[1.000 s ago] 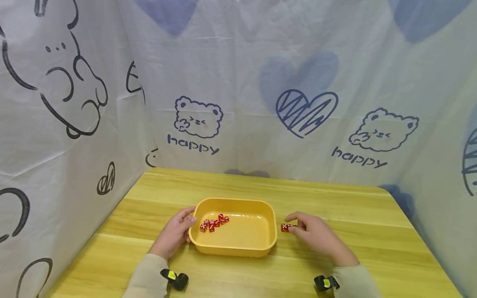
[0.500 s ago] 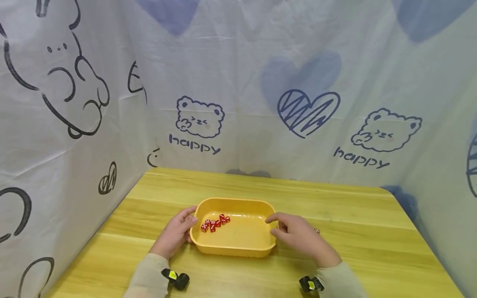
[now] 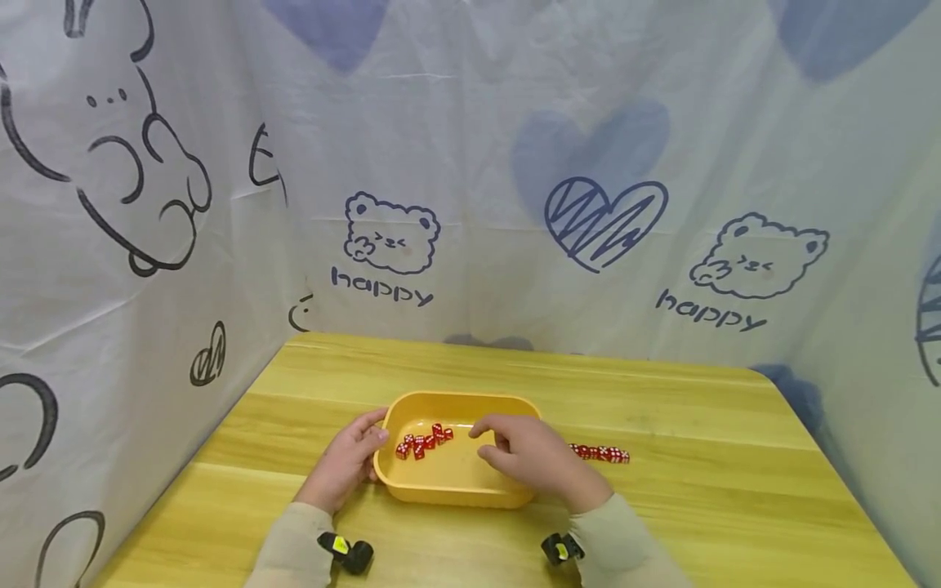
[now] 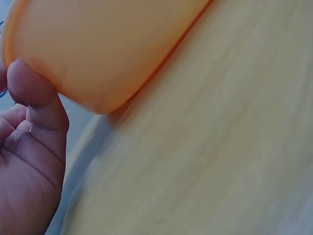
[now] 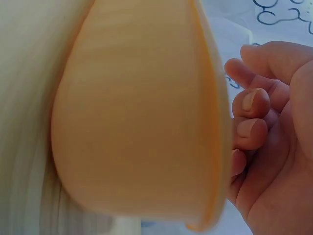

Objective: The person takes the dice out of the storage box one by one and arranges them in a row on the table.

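A yellow plastic tray stands on the table, with several red dice clustered at its left inside. My left hand grips the tray's left end, thumb at the rim and fingers against the outside; the left wrist view shows the thumb at the edge. Over the right half of the tray is my right hand, index finger and thumb bent with a gap between the tips. The right wrist view shows its other fingers curled beyond the rim. No die shows in it, but its inner side is partly hidden.
On the wooden table, a row of red dice lies right of the tray, its left end hidden by my right hand and wrist. White printed cloth hangs behind the table and along its sides.
My right hand has moved left from the left end of the dice row, across the tray's right rim, to above its inside. The left hand has kept its grip on the tray.
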Action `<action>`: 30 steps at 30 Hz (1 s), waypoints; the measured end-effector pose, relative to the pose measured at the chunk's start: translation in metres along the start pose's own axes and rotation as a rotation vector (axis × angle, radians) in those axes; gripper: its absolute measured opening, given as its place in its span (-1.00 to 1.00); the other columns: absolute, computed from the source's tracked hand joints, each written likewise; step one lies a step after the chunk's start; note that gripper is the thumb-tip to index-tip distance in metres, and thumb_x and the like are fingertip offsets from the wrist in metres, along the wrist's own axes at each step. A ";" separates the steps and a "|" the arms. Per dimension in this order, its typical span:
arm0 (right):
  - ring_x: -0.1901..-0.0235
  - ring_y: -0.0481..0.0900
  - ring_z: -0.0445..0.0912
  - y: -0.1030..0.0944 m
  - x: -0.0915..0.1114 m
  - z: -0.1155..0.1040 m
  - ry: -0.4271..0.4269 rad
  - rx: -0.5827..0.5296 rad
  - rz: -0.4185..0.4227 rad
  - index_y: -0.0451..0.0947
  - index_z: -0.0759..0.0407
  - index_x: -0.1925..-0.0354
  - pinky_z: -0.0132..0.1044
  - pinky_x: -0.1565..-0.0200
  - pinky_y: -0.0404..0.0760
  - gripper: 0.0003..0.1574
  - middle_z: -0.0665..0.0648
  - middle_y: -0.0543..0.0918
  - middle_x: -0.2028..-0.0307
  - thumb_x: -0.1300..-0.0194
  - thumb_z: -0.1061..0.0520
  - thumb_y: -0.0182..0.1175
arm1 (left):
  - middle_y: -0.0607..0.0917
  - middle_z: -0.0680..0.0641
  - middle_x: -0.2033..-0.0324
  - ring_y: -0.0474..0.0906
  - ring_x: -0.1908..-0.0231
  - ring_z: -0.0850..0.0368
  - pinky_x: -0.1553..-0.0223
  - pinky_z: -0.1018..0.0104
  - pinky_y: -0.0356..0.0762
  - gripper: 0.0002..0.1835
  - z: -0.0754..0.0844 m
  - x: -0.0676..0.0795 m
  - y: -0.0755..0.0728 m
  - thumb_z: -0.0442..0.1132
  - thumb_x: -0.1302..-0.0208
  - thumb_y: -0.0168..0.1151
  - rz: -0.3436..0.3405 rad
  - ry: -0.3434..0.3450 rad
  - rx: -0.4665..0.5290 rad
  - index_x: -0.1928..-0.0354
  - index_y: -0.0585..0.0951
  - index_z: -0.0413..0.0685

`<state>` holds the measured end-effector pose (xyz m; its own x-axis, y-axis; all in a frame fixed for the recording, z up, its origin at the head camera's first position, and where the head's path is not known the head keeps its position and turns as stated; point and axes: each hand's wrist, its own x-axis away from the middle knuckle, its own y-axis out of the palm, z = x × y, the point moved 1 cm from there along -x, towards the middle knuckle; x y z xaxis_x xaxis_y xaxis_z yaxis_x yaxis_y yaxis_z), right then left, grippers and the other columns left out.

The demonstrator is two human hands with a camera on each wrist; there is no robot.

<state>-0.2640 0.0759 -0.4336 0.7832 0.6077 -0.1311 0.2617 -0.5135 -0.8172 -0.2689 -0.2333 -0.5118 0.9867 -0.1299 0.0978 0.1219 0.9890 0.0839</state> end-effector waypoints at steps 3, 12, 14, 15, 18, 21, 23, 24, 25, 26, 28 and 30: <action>0.64 0.25 -0.24 0.006 -0.009 -0.005 0.006 -0.008 -0.019 0.62 -0.15 -0.11 -0.35 0.52 0.32 -0.71 -0.11 0.43 0.59 -0.48 -0.06 0.16 | 0.51 -0.16 0.18 0.44 0.55 0.19 0.55 0.43 0.48 -0.46 -0.001 0.001 -0.001 -0.26 -0.55 0.06 0.003 -0.001 0.001 -0.48 0.27 -0.16; 0.60 0.33 -0.20 0.022 -0.035 -0.015 0.030 0.008 -0.054 0.61 -0.08 -0.16 -0.33 0.52 0.34 -0.62 -0.09 0.46 0.53 -0.44 -0.08 0.19 | 0.51 -0.16 0.21 0.44 0.55 0.18 0.54 0.43 0.49 -0.46 0.000 0.002 -0.001 -0.27 -0.54 0.06 0.006 0.007 -0.011 -0.48 0.27 -0.17; 0.58 0.35 -0.19 0.027 -0.041 -0.016 0.033 0.012 -0.063 0.60 -0.08 -0.17 -0.33 0.51 0.35 -0.61 -0.08 0.47 0.51 -0.43 -0.07 0.22 | 0.51 -0.16 0.21 0.44 0.55 0.18 0.55 0.42 0.49 -0.46 0.000 0.002 0.000 -0.28 -0.54 0.07 0.010 0.007 -0.010 -0.48 0.27 -0.18; 0.57 0.36 -0.19 0.029 -0.044 -0.017 0.036 0.010 -0.070 0.60 -0.07 -0.18 -0.33 0.51 0.35 -0.60 -0.07 0.48 0.50 -0.42 -0.06 0.22 | 0.51 -0.16 0.21 0.44 0.55 0.19 0.54 0.43 0.49 -0.46 0.000 0.002 0.000 -0.28 -0.54 0.07 0.010 0.007 -0.013 -0.48 0.27 -0.19; 0.55 0.39 -0.19 0.034 -0.051 -0.016 0.056 0.000 -0.088 0.59 -0.06 -0.19 -0.32 0.50 0.40 -0.57 -0.06 0.51 0.48 -0.40 -0.04 0.25 | 0.51 -0.17 0.21 0.44 0.55 0.19 0.54 0.43 0.49 -0.45 0.000 0.003 0.001 -0.28 -0.54 0.06 -0.003 0.007 -0.016 -0.49 0.25 -0.21; 0.52 0.43 -0.17 0.038 -0.056 -0.015 0.087 -0.012 -0.106 0.57 -0.04 -0.22 -0.29 0.48 0.44 -0.54 -0.07 0.53 0.46 -0.39 -0.04 0.26 | 0.51 -0.18 0.20 0.44 0.55 0.20 0.54 0.44 0.48 -0.44 0.001 0.003 0.001 -0.28 -0.54 0.07 -0.011 0.004 -0.016 -0.49 0.25 -0.22; 0.48 0.46 -0.16 0.040 -0.059 -0.014 0.102 -0.010 -0.121 0.56 -0.04 -0.24 -0.27 0.43 0.48 -0.52 -0.08 0.54 0.43 -0.39 -0.04 0.26 | 0.50 -0.18 0.20 0.43 0.54 0.20 0.54 0.44 0.48 -0.44 0.002 0.003 0.001 -0.28 -0.54 0.07 -0.014 0.005 -0.016 -0.49 0.24 -0.22; 0.45 0.47 -0.16 0.041 -0.061 -0.013 0.106 -0.004 -0.128 0.55 -0.04 -0.25 -0.27 0.40 0.49 -0.51 -0.09 0.55 0.41 -0.39 -0.05 0.25 | 0.50 -0.18 0.20 0.43 0.54 0.20 0.54 0.44 0.48 -0.44 0.002 0.003 0.001 -0.28 -0.54 0.07 -0.012 0.003 -0.016 -0.49 0.25 -0.21; 0.42 0.48 -0.16 0.042 -0.062 -0.013 0.110 0.001 -0.136 0.54 -0.04 -0.26 -0.26 0.37 0.51 -0.50 -0.10 0.56 0.38 -0.40 -0.05 0.25 | 0.50 -0.18 0.20 0.43 0.54 0.20 0.54 0.43 0.48 -0.43 0.002 0.003 0.001 -0.28 -0.54 0.08 -0.012 0.002 -0.017 -0.49 0.25 -0.21; 0.40 0.49 -0.16 0.043 -0.064 -0.012 0.111 0.009 -0.144 0.54 -0.04 -0.27 -0.25 0.33 0.52 -0.49 -0.11 0.56 0.36 -0.39 -0.05 0.25 | 0.50 -0.18 0.19 0.43 0.54 0.19 0.54 0.43 0.48 -0.44 0.002 0.003 0.001 -0.28 -0.54 0.08 -0.012 0.000 -0.016 -0.49 0.25 -0.20; 0.36 0.50 -0.17 0.046 -0.067 -0.011 0.113 0.020 -0.159 0.53 -0.04 -0.28 -0.25 0.28 0.52 -0.48 -0.13 0.56 0.33 -0.39 -0.05 0.24 | 0.50 -0.18 0.19 0.43 0.54 0.19 0.54 0.43 0.48 -0.44 0.003 0.003 0.001 -0.28 -0.54 0.08 -0.008 -0.003 -0.020 -0.49 0.25 -0.20; 0.35 0.51 -0.17 0.048 -0.070 -0.010 0.122 0.019 -0.176 0.51 -0.05 -0.30 -0.24 0.24 0.53 -0.45 -0.13 0.57 0.32 -0.39 -0.05 0.24 | 0.50 -0.19 0.19 0.43 0.54 0.19 0.55 0.43 0.48 -0.45 0.003 0.003 0.000 -0.28 -0.54 0.06 -0.004 -0.005 -0.019 -0.49 0.25 -0.19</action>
<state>-0.3010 0.0028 -0.4577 0.7891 0.6087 0.0820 0.3905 -0.3941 -0.8320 -0.2662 -0.2337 -0.5087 0.9857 -0.1337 0.1023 0.1275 0.9897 0.0652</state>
